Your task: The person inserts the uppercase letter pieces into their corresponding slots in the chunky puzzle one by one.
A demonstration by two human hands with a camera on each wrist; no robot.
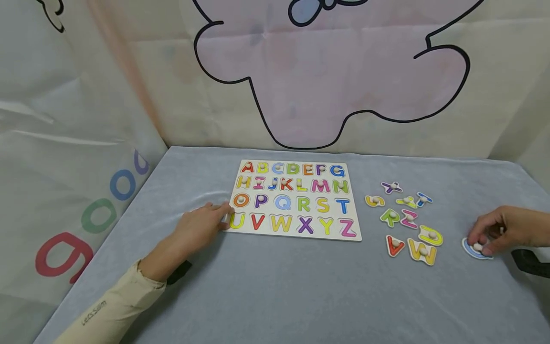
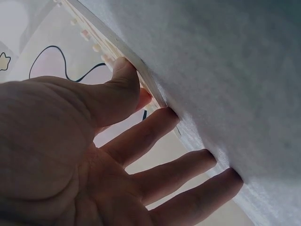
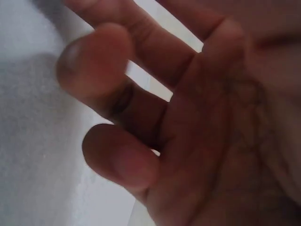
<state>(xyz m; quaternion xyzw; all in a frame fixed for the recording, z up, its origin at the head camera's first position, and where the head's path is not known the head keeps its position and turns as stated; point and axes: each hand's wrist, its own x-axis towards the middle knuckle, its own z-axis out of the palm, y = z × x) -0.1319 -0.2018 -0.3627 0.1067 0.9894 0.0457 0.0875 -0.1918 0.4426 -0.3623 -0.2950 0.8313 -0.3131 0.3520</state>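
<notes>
The white letter board [image 1: 296, 234] lies on the table, with knobbed letter pieces in its upper rows and bare letter slots from Q on. My left hand [image 1: 199, 227] rests at the board's left edge. In the left wrist view its thumb [image 2: 124, 73] touches the board's edge [image 2: 110, 40], and the other fingers extend towards the cloth. At the far right my right hand [image 1: 511, 228] holds a blue, rounded letter piece [image 1: 470, 252] by its knob between thumb and finger. Most of that piece is hidden by the fingers; the right wrist view does not show it.
Between board and right hand lie several loose letter pieces, among them a purple X [image 1: 388, 189], green R [image 1: 386, 217], red V [image 1: 392, 250], yellow W [image 1: 415, 249] and yellow U [image 1: 424, 232]. A printed cloth wall [image 1: 386, 138] stands behind the table.
</notes>
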